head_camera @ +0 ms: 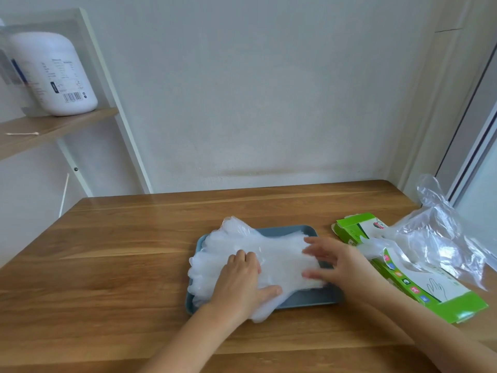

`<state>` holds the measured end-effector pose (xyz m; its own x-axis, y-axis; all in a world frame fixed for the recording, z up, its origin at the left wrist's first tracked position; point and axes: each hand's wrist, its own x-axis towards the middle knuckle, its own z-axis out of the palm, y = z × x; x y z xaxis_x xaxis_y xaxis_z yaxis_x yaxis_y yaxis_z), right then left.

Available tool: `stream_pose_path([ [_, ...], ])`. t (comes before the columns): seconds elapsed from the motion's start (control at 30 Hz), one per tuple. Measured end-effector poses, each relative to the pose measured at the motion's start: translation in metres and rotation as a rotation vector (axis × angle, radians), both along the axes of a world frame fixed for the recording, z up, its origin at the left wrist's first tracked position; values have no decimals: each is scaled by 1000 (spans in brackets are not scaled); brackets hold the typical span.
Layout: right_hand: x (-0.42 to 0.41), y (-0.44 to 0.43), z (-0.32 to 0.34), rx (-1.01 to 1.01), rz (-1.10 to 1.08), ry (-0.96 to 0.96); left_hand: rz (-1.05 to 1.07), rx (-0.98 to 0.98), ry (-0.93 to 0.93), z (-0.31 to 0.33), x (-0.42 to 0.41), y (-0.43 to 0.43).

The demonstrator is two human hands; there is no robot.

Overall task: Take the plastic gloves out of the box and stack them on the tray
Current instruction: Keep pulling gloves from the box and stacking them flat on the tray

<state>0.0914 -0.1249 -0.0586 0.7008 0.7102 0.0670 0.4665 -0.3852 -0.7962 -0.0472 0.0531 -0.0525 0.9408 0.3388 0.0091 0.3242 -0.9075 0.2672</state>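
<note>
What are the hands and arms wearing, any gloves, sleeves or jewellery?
Nothing worn. The left hand and right hand are bare: no gloves, rings or watch visible, though the right is motion-blurred, so small details could be missed. The left forearm and right forearm are uncovered to the frame edge; no sleeves in view.

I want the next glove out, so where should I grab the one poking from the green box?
I'd pinch the crumpled tuft of the glove where it sticks out of the green box's top slot, coming from above on the tray side. It stands free there; the rest is hidden inside.
</note>
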Motion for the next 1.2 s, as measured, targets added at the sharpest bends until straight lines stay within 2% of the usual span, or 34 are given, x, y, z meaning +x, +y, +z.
stream_pose_path([
  [0.07,12,15,9,189,-148,407,6,32,-29,-2,-2,2],
  [0.1,20,23,15,196,-196,546,0,42,-31,-2,-2,2],
  [0.17,32,37,28,59,-176,671,-11,62,-26,-1,-2,2],
  [0.23,39,52,38,-152,-103,614,-32,58,-28,0,-2,2],
  [0.33,50,70,51,-439,4,420,-38,41,-33,-1,-2,4],
  [0.47,56,89,57,-633,239,220,-61,30,-7,-3,0,5],
  [0.53,51,100,58,-608,361,118,-69,14,3,-3,1,7],
  [0.7,45,126,54,-532,603,281,-87,-10,0,-3,1,11],
  [0.87,39,146,47,-447,681,208,-93,-12,-5,-3,1,11],
  [1.0,34,151,43,-270,662,91,-67,-57,-69,-8,2,16],
  [1.1,36,148,35,-243,586,3,-45,-61,-105,-15,3,23],
  [1.2,31,146,29,-242,450,-229,-25,-54,-54,-20,2,27],
])
